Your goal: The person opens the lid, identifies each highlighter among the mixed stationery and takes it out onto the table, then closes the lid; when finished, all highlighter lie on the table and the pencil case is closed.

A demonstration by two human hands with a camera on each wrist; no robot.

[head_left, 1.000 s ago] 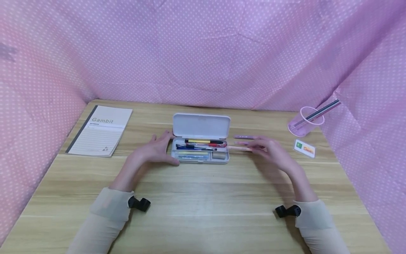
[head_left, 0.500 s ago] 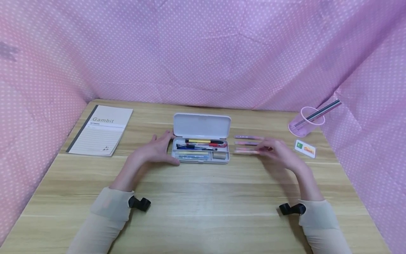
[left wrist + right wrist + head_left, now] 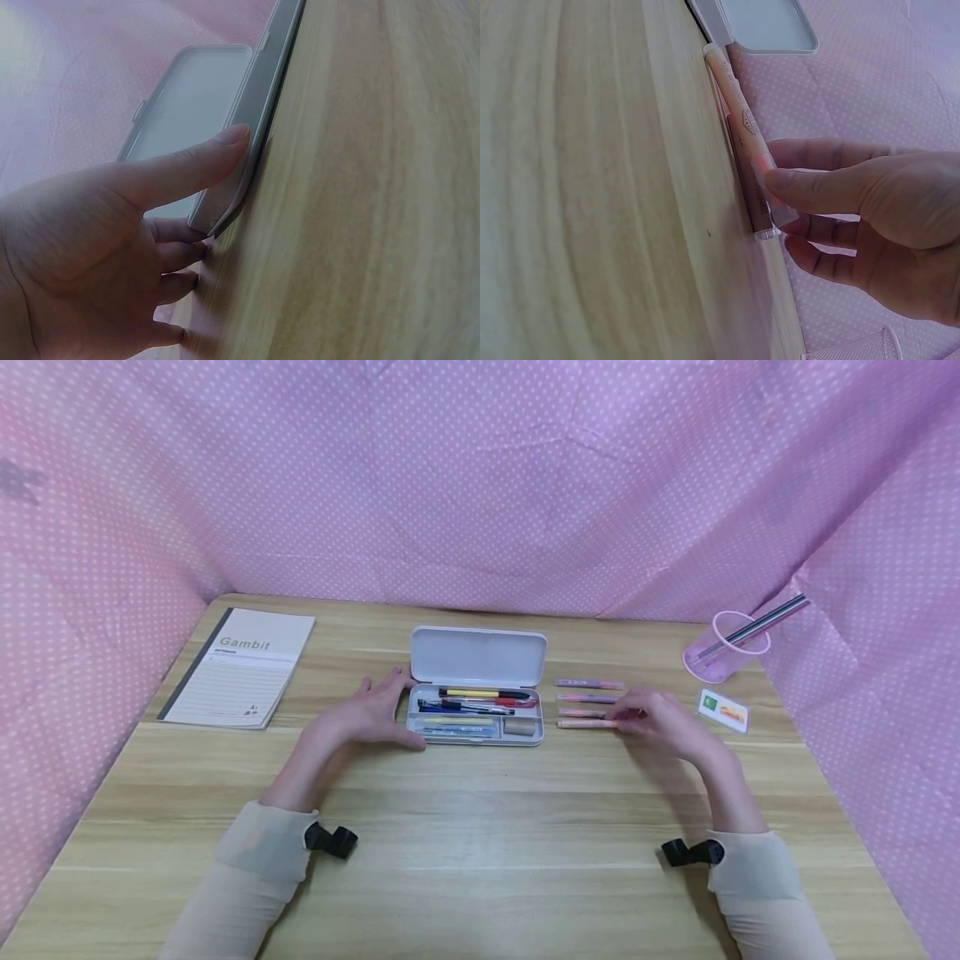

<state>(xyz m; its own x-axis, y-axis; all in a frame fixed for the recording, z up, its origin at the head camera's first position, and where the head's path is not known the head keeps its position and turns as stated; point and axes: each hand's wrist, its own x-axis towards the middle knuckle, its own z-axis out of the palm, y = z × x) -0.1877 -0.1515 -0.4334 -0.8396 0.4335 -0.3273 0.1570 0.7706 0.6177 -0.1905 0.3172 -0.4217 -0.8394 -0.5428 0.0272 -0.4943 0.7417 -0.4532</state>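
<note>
In the head view an open white pencil case [image 3: 477, 739] lies with its lid [image 3: 477, 657] tipped back. Several pens [image 3: 480, 694] and a grey eraser-like block [image 3: 518, 727] are inside. My left hand [image 3: 375, 714] holds its left end, thumb [image 3: 225, 146] on the front wall and fingers at the back corner. To the right of the case, my right hand [image 3: 660, 722] pinches a peach-coloured marker [image 3: 739, 105] with a clear cap between thumb and fingers. The marker is low over the table, in front of three others: a purple marker [image 3: 588, 684], a second marker [image 3: 577, 698] and a pinkish marker [image 3: 573, 712].
A notebook [image 3: 240, 668] lies at the left. At the back right a pink mesh pen cup [image 3: 705, 660] leans with dark striped sticks [image 3: 768, 620] in it. A small white card-like piece [image 3: 723, 710] lies in front of it. Pink dotted cloth [image 3: 480, 485] surrounds the table.
My right hand has moved right, away from the case, and slightly toward me, bringing the peach marker in line with the others. My left hand has stayed on the case.
</note>
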